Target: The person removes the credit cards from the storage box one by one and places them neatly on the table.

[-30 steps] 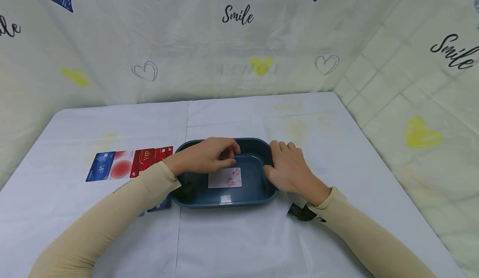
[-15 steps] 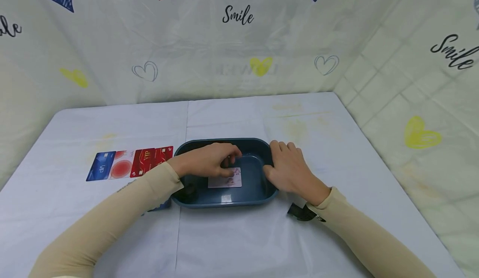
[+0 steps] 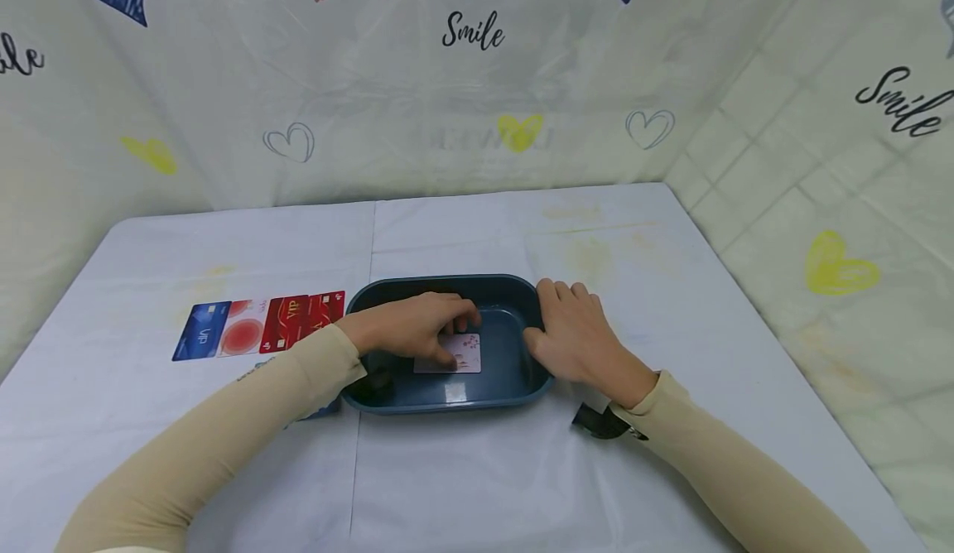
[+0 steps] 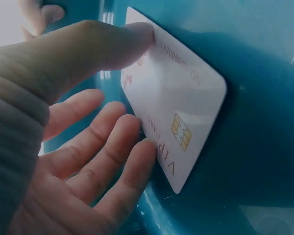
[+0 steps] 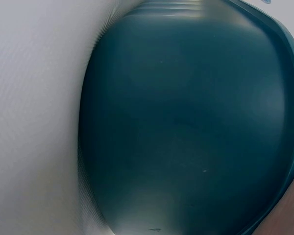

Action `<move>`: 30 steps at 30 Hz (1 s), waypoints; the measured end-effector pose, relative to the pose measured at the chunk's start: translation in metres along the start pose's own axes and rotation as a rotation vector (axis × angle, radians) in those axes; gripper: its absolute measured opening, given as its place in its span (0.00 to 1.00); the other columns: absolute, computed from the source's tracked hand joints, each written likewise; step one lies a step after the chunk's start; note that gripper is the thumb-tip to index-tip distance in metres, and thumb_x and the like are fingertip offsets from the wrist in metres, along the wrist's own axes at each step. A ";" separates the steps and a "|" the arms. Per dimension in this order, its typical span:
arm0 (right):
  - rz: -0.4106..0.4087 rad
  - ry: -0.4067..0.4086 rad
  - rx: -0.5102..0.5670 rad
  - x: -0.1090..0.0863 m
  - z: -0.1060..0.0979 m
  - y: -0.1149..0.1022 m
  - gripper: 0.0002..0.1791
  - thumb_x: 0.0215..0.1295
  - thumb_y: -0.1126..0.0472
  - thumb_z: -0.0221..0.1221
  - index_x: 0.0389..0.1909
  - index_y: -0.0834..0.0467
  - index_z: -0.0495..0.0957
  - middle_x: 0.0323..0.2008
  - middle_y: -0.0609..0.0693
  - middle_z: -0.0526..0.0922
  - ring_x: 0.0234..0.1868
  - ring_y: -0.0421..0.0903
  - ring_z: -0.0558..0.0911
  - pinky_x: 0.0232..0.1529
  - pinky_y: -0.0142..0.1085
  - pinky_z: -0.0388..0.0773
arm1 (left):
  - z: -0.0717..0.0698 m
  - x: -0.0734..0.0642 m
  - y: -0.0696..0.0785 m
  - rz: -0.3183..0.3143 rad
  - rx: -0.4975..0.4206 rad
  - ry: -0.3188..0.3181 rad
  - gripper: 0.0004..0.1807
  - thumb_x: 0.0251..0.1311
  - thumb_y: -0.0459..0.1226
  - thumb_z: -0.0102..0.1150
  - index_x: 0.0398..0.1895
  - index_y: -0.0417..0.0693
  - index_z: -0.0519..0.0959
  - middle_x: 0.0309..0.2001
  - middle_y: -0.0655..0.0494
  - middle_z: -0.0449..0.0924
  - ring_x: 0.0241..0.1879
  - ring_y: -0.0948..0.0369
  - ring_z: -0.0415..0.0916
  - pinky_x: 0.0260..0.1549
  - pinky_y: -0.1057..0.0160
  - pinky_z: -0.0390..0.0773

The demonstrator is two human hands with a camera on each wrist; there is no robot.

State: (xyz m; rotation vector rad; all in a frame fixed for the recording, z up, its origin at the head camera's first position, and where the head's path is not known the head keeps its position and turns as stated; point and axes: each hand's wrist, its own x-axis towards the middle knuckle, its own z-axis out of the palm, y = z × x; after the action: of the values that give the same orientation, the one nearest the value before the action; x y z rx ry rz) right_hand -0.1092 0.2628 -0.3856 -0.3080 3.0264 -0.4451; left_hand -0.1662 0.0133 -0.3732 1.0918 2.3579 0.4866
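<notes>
A dark teal tray (image 3: 484,405) stands mid-table with a white VIP card (image 3: 469,356) lying flat on its floor. Over the tray, my left hand (image 3: 406,325) reaches in from the left, thumb and fingers spread. In the left wrist view the thumb (image 4: 132,41) touches the printed face of the card (image 4: 191,112) near one end. The fingertips lie right at its long edge. My right hand (image 3: 574,334) grips the right end of the tray, thumb over the rim. The right wrist view mostly shows the tray (image 5: 186,122), with a pale sleeve (image 5: 34,117) covering the left.
Left of the tray lies a row of cards: a blue VIP card (image 3: 199,331), a white card with a red circle (image 3: 241,338) and red cards (image 3: 283,321). Another blue card (image 3: 325,410) is partly hidden by the left sleeve. A dark item (image 3: 599,422) sits at the right cuff.
My left hand has lowered toward the card, and its thumb has moved nearer and down over the card while spreading from the fingers. The right hand and tray have stayed in place.
</notes>
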 end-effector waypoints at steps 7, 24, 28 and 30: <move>-0.005 0.002 0.000 0.000 -0.001 0.000 0.14 0.64 0.55 0.50 0.44 0.61 0.68 0.35 0.54 0.72 0.40 0.55 0.66 0.42 0.45 0.60 | 0.001 0.001 0.000 -0.030 -0.021 -0.002 0.32 0.58 0.40 0.75 0.66 0.53 0.75 0.56 0.53 0.80 0.56 0.57 0.77 0.61 0.56 0.81; -0.011 -0.002 0.003 0.000 0.000 0.000 0.12 0.64 0.56 0.50 0.42 0.59 0.66 0.34 0.53 0.71 0.39 0.54 0.65 0.41 0.43 0.58 | 0.002 -0.002 0.002 -0.007 0.014 -0.018 0.30 0.61 0.40 0.73 0.66 0.55 0.74 0.57 0.51 0.80 0.54 0.57 0.76 0.59 0.55 0.81; -0.008 0.000 -0.003 0.000 0.000 0.000 0.12 0.64 0.56 0.50 0.42 0.59 0.66 0.34 0.53 0.70 0.38 0.54 0.65 0.40 0.43 0.58 | 0.000 -0.003 0.003 0.007 0.029 -0.011 0.26 0.65 0.39 0.69 0.66 0.56 0.75 0.58 0.51 0.80 0.55 0.57 0.77 0.60 0.55 0.81; -0.008 0.002 -0.005 0.000 0.000 -0.001 0.12 0.64 0.56 0.50 0.42 0.59 0.66 0.34 0.54 0.70 0.38 0.54 0.65 0.40 0.43 0.57 | 0.000 -0.003 0.004 0.016 0.026 -0.008 0.25 0.67 0.38 0.67 0.66 0.55 0.75 0.58 0.51 0.81 0.54 0.57 0.78 0.61 0.55 0.81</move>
State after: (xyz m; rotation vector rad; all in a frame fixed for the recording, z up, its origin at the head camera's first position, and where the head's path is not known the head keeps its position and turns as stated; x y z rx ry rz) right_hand -0.1091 0.2623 -0.3855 -0.3198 3.0298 -0.4388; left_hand -0.1625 0.0135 -0.3707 1.1224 2.3564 0.4580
